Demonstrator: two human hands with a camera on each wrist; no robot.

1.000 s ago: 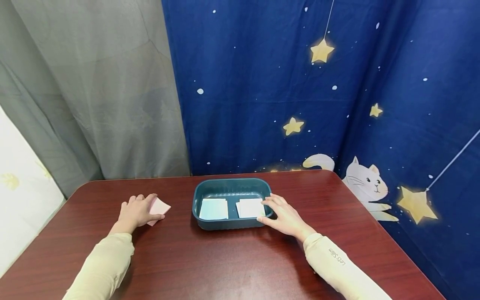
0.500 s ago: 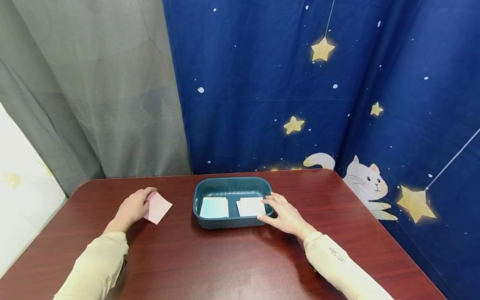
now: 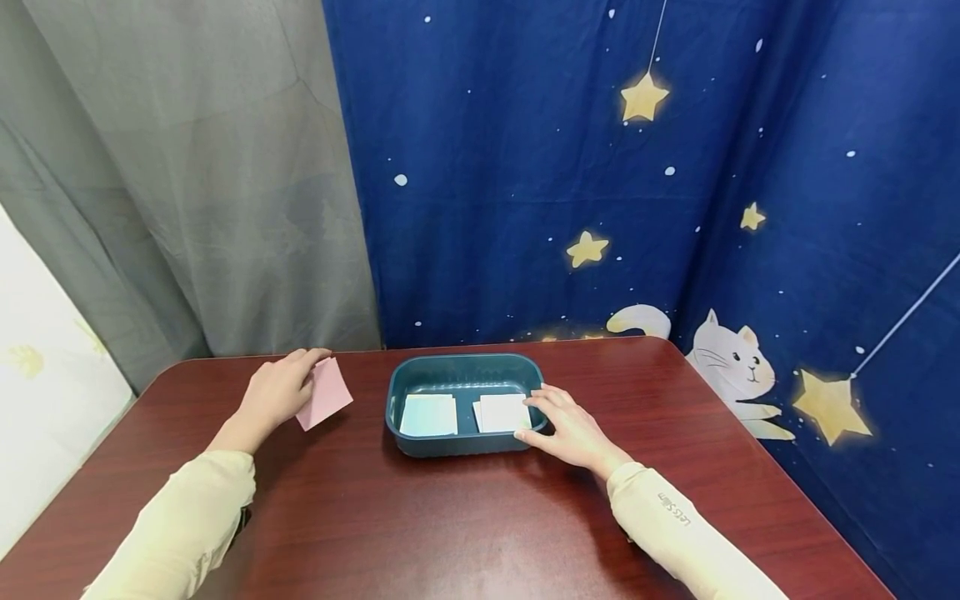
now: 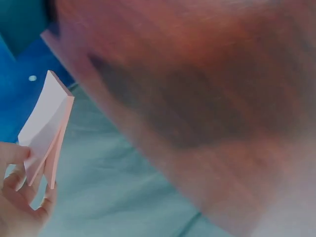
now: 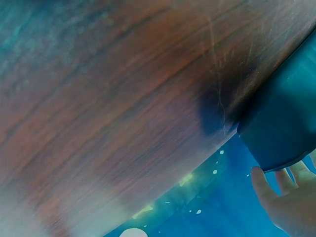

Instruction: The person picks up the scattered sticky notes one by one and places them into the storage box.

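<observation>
My left hand [image 3: 279, 390] pinches a pad of pink sticky notes [image 3: 327, 393] above the table's left side. In the left wrist view the pad [image 4: 47, 123] splits into two layers at its lower end, with the thumb on one face and fingers behind. My right hand [image 3: 572, 429] holds the right end of a dark teal plastic basket [image 3: 461, 448], its fingers over the rim and its thumb at the near corner. Inside the basket lie a light blue stack of notes [image 3: 428, 416] on the left and a white stack [image 3: 505, 413] on the right.
A reddish-brown wooden table [image 3: 450, 533] carries the basket near its far edge. Behind it hang a grey curtain [image 3: 225, 183] and a blue star-patterned curtain [image 3: 510, 167].
My left hand has gathered the pink sticky notes from the table and lifted them, tilting them up. The right hand and the basket have stayed in place.
</observation>
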